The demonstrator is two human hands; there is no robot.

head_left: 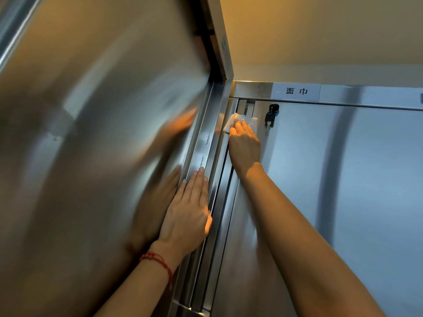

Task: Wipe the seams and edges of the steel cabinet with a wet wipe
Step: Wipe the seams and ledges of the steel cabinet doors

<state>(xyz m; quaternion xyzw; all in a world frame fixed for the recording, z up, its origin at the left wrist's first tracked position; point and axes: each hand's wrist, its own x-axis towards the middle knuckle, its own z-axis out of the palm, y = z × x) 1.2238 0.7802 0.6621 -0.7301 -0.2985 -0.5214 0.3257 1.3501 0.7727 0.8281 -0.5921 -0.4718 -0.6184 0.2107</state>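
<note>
Steel cabinet, brushed panels under a cream wall. Wipe: white, crumpled, pressed into the vertical seam near the top corner, beside the open door. Right hand: fingers straight and together, flat on the wipe, likely to push it into the seam. Left hand: fingers straight, flat against the door edge, apparently steadying it. Key hangs in the lock. Label on the top rail.

Cream wall in warm light

Both forearms bare, no sleeves; red braided string bracelet on left wrist.
</note>
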